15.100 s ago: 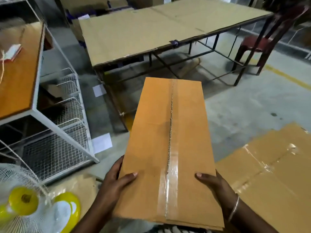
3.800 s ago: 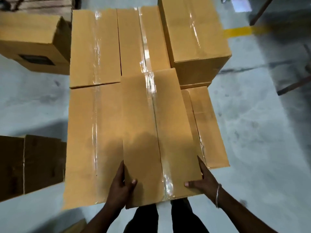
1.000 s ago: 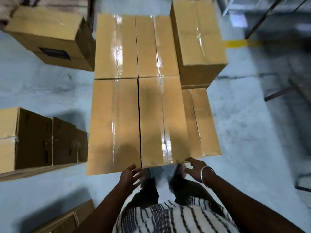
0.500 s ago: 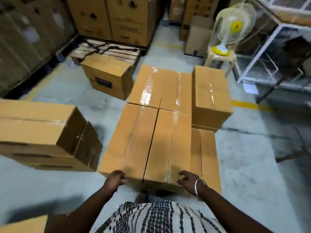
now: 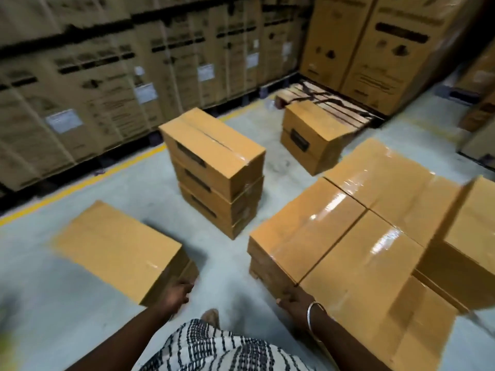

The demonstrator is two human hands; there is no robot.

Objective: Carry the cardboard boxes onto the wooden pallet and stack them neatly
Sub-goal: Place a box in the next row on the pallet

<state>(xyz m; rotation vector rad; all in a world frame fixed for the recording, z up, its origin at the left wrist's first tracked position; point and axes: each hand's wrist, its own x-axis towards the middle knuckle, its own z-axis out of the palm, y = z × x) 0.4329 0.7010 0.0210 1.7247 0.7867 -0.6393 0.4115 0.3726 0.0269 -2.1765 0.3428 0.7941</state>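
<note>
Four taped boxes [image 5: 345, 236] lie flush on the near right, with the right hand [image 5: 296, 301] resting on their near edge, fingers loosely bent. A single box [image 5: 120, 250] sits near left; the left hand [image 5: 176, 291] curls against its corner, grip unclear. Three stacked boxes [image 5: 217, 172] stand mid-floor, with a wooden pallet [image 5: 329, 103] far behind.

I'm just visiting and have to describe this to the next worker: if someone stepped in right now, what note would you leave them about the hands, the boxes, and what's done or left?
Left hand: empty, by the corner of a lone box on the floor; whether it touches is unclear.
Right hand: empty, at the near edge of the taped stack.
Done: four boxes sit flush on top of that stack, with a taller pile at its right side. The pallet under it is hidden.
Left: the lone box, a three-high pile and another box by a bare wooden pallet are not yet stacked.
</note>
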